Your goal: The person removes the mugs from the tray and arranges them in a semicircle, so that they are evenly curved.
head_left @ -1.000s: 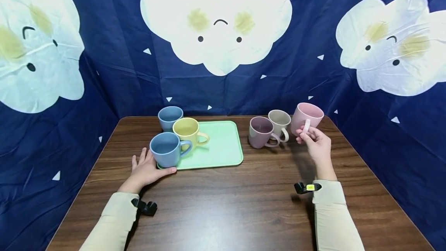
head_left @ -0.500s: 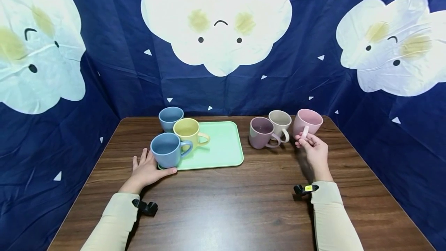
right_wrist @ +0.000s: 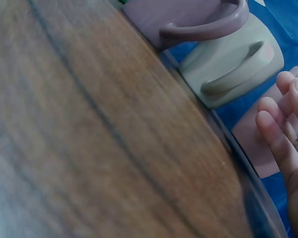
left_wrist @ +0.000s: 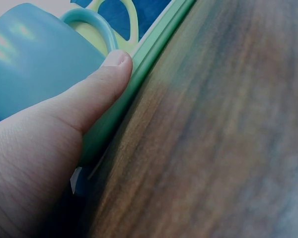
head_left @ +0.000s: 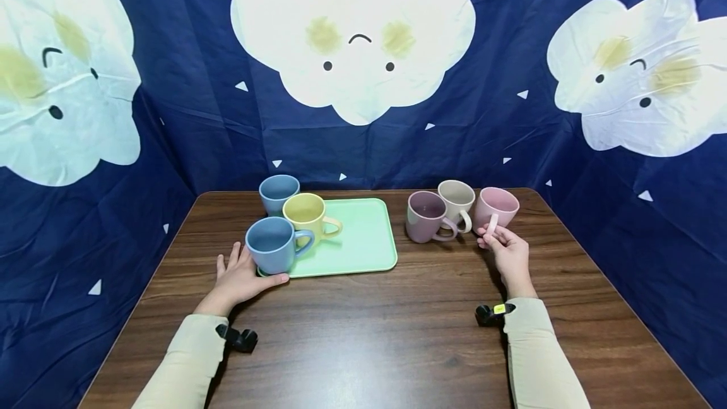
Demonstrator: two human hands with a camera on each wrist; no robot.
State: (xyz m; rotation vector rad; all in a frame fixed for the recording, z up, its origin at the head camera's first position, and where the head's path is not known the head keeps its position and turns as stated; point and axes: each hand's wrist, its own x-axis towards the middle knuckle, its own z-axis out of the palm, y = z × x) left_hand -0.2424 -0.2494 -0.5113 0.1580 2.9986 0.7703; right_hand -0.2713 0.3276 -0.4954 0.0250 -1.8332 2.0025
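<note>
My right hand [head_left: 509, 260] pinches the handle of a pink mug [head_left: 484, 214], upright at the back right of the table. In the right wrist view, curled fingertips [right_wrist: 270, 128] overlap the pink mug's side. My left hand [head_left: 235, 279] lies with fingers spread at the near left corner of the light green tray [head_left: 363, 242]. Its thumb [left_wrist: 97, 94] stretches along the tray's front rim, beside a blue mug [head_left: 271, 256] on that corner. Behind the blue mug on the tray is a yellow mug [head_left: 301, 210], its handle pointing right.
A second blue mug [head_left: 278, 189] stands at the tray's back left corner. Right of the tray are a mauve mug [head_left: 420, 227] and, just behind it, a beige mug [head_left: 454, 193], left of the pink one. Dark blue cloth [head_left: 363, 156] hangs around the wooden table [head_left: 363, 333].
My right hand has brought the pink mug down and to the left, closer to the beige mug. The left hand and the tray have stayed in place.
</note>
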